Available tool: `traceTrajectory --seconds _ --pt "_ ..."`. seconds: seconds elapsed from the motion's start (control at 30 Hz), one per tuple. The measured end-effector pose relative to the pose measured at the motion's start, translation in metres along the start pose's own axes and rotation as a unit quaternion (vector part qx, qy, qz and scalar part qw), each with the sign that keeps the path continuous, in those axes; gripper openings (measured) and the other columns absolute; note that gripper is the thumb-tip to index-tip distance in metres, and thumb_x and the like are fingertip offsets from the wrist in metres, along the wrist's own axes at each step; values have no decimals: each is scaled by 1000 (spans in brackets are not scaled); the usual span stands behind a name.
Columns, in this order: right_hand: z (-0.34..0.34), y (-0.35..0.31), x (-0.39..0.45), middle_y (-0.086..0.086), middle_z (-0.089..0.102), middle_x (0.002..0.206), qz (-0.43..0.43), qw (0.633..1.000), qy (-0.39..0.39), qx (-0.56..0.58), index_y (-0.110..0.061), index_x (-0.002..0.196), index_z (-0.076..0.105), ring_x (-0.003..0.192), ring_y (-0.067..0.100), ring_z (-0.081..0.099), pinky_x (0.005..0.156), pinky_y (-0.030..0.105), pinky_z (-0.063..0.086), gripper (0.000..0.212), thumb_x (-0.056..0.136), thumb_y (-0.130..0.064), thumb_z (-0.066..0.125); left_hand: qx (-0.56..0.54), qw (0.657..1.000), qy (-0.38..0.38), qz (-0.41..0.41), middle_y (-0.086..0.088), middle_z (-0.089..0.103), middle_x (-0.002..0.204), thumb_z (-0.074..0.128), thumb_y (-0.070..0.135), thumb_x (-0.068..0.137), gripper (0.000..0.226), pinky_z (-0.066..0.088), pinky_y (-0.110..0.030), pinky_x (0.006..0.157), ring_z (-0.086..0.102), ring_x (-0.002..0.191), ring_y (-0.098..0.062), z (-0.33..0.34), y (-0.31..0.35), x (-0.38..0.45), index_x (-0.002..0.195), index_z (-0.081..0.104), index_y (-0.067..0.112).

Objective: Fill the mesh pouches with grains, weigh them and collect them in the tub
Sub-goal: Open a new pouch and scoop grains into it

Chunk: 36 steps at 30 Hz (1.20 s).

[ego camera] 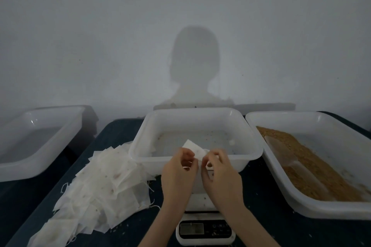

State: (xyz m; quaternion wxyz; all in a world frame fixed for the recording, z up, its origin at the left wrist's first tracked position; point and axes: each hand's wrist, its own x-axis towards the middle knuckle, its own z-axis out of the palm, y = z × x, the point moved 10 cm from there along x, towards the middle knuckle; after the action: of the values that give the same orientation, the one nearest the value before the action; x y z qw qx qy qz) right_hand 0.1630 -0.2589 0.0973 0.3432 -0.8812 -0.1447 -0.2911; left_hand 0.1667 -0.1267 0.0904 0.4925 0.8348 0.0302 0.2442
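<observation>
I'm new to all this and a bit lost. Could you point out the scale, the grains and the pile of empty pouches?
scale (205, 230): head view, on its display panel.
grains (307, 168): head view, middle of the brown heap.
pouch pile (104, 184): head view, centre of the white stack.

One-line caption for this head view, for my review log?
Both hands, left and right, pinch an empty mesh pouch above the scale, beside the grain tub.

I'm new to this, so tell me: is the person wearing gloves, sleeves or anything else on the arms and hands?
No. The left hand and right hand are bare, with no gloves, rings or watch visible. Both forearms are bare too; no sleeve shows in view.
</observation>
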Motion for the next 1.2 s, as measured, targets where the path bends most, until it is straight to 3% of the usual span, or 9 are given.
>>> traceTrajectory --seconds 0.13,0.3,0.43,0.6,0.73,0.8,0.9,1.0,1.2 --pt "5 9 -1 -15 57 99 36 998 -24 -38 -23 88 67 64 5 56 50 20 48 7 87 -17 64 11 999 -6 30 20 61 73 68 15 85 37 45 -4 62 57 78 14 6 7 -3 76 46 44" --pt "15 18 -2 -21 54 112 66 992 -97 -46 -34 112 65 80 1 59 62 18 48 25 99 -39 45 20 998 -14 63 20 60 76 67 10 86 42 44 -3 64 57 81 16 13 13 -7 79 45 45" --pt "31 31 -8 -14 61 78 104 972 -205 -49 -29 86 65 67 1 55 59 14 42 31 100 -39 39 37 997 -22 68 20 60 75 64 10 87 36 45 -6 66 60 77 9 21 14 -9 81 49 42" --pt "15 43 -3 -9 65 69 121 969 -168 -133 -26 67 62 60 4 57 50 14 36 40 96 -43 42 78 993 -52 77 17 59 73 61 11 89 18 51 -18 68 60 71 0 30 14 -12 100 58 25" --pt "8 37 2 -12 67 78 104 969 -158 -159 -32 77 66 70 5 59 50 14 31 22 91 -31 49 109 985 -98 90 17 57 75 59 16 92 26 49 -16 68 57 70 1 40 21 -14 116 53 22" --pt "10 32 2 -14 65 98 85 970 -168 -152 -34 95 69 86 5 62 59 14 34 22 93 -23 50 184 974 -80 106 14 59 85 53 16 94 29 45 -17 63 55 73 -2 38 28 -15 122 50 24" --pt "17 27 1 -11 59 111 60 964 -186 -180 -27 105 66 96 7 60 65 17 37 22 94 -16 50 241 962 -38 122 10 59 80 68 12 81 30 37 -15 50 52 62 -5 27 49 -22 109 59 20" --pt "23 24 2 -4 65 104 34 950 -224 -215 -21 101 63 91 12 64 65 20 40 19 96 -16 45 239 954 2 183 11 58 63 81 3 55 36 28 -13 39 50 48 -5 21 67 -30 83 66 19" --pt "16 30 9 -5 70 81 53 949 -279 -138 -21 85 71 69 10 61 51 18 36 31 90 -42 48 153 967 -93 179 19 57 104 60 26 84 22 33 -17 84 46 95 0 21 49 -10 106 59 28"
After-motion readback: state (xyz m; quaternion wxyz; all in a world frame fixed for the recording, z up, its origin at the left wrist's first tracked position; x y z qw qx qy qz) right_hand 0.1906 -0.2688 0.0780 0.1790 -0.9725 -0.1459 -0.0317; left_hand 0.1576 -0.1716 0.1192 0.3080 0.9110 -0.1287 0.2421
